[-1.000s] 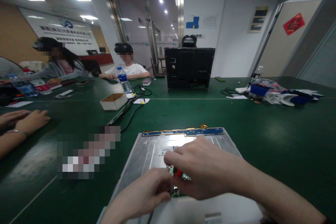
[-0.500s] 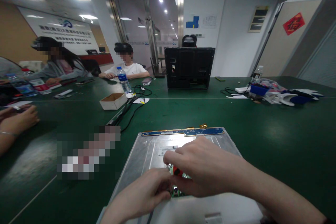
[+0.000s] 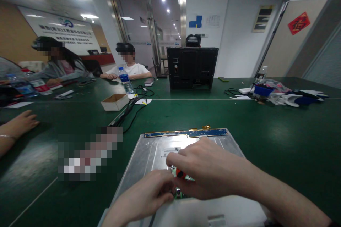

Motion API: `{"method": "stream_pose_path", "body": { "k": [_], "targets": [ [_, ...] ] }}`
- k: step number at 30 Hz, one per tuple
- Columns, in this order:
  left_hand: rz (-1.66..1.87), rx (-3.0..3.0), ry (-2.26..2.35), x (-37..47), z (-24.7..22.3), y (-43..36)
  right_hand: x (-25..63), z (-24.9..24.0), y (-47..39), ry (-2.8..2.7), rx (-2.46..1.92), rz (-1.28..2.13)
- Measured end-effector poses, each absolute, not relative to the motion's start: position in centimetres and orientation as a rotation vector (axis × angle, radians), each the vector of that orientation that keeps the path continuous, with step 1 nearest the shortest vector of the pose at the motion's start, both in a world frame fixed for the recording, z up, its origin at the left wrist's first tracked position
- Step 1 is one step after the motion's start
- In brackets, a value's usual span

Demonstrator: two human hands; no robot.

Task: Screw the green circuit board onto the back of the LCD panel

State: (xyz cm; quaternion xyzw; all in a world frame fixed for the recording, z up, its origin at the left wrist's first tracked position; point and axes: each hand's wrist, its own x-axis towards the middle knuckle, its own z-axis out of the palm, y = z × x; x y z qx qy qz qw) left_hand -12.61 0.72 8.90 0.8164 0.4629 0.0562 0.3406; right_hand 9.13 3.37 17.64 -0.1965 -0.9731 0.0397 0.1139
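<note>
Circuit board (image 3: 179, 184), small and green, sits on silver panel (image 3: 149, 156) lying flat on green table (image 3: 279, 138); left hand (image 3: 145, 198) and right hand (image 3: 210, 172) both curled, fingertips pinching board; board not lifted off, work looks mid-way, blue strip (image 3: 186, 133) untouched

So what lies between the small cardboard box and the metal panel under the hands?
In the head view, black cables trail across the green table between the cardboard box and the metal panel; the rest of that stretch is bare tabletop.
</note>
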Motion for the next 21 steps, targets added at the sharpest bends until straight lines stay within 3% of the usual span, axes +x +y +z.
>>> {"method": "stream_pose_path", "body": {
  "k": [21],
  "targets": [
    [0.215, 2.147, 1.172, -12.89, 8.80, 0.64, 9.05, 18.05, 3.38, -2.845, -0.608, 0.116]
  ]
}}
